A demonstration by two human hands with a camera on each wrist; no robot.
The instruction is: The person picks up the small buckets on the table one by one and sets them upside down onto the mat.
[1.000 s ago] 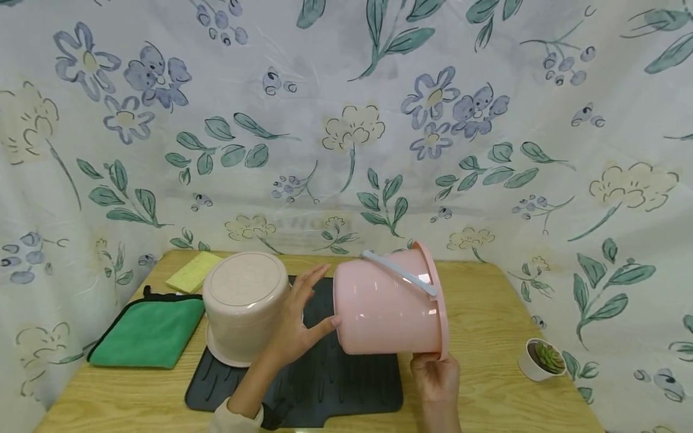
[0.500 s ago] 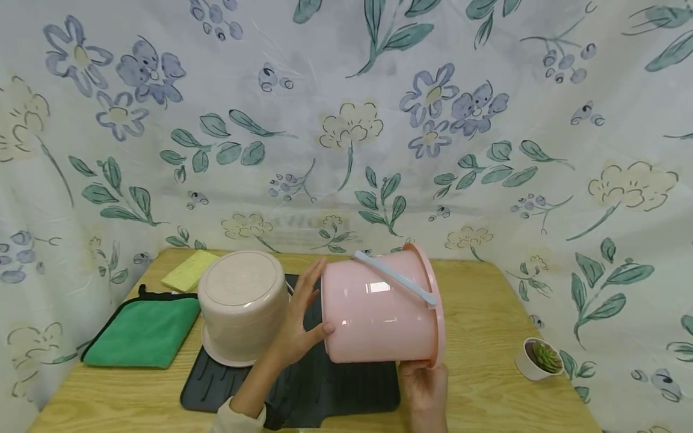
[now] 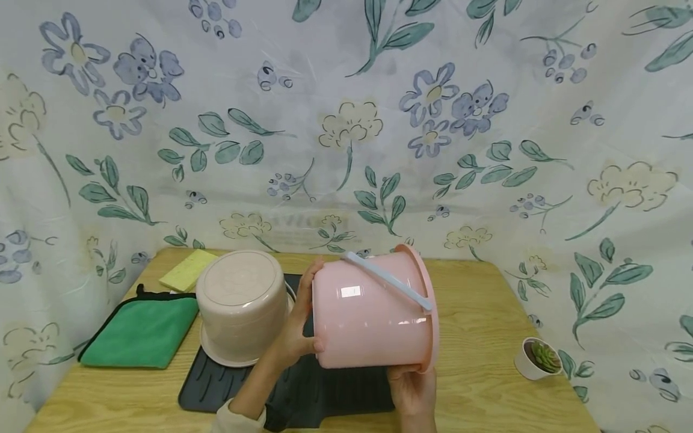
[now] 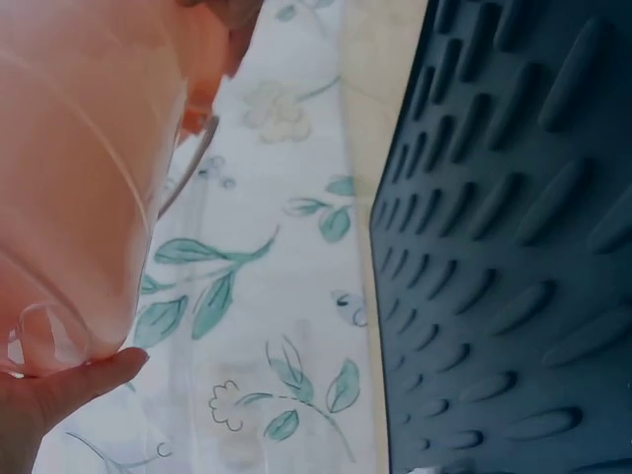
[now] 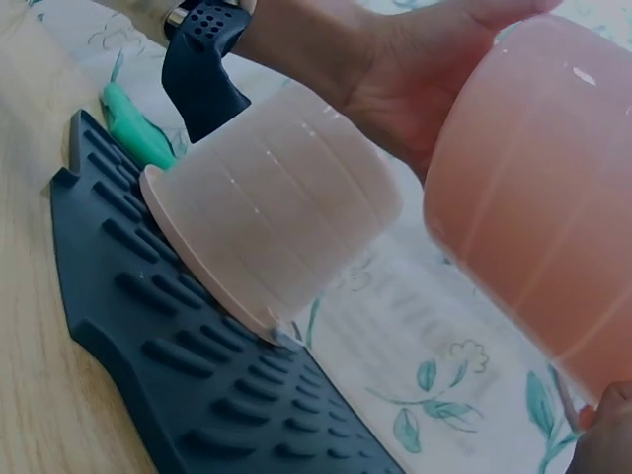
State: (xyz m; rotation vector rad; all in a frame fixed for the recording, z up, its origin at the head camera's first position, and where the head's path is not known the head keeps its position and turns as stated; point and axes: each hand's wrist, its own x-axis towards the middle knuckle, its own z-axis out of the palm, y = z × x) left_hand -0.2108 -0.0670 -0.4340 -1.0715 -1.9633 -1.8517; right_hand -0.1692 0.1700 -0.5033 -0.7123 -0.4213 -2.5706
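Note:
A pink bucket (image 3: 373, 313) with a pale blue handle (image 3: 387, 279) is held on its side above a dark drying mat (image 3: 303, 385), its rim to the right. My left hand (image 3: 298, 325) spans the base end, thumb on the near side and fingers reaching behind. From below, my right hand (image 3: 412, 388) grips the rim side; its fingertips are hidden by the bucket. In the left wrist view the left thumb (image 4: 94, 385) touches the bucket (image 4: 79, 178). A beige bucket (image 3: 243, 307) stands upside down on the mat's left part.
Left of the mat lie a green cloth (image 3: 141, 331) with black edging and a yellow sponge cloth (image 3: 189, 270). A small potted succulent (image 3: 536, 359) stands at the table's right side. Behind the wooden table (image 3: 476, 325) hangs a floral curtain (image 3: 346, 120).
The pink bucket has moved left and slightly down with the right hand. My left hand, earlier spread at the base with a gap at the fingers, now closes around it.

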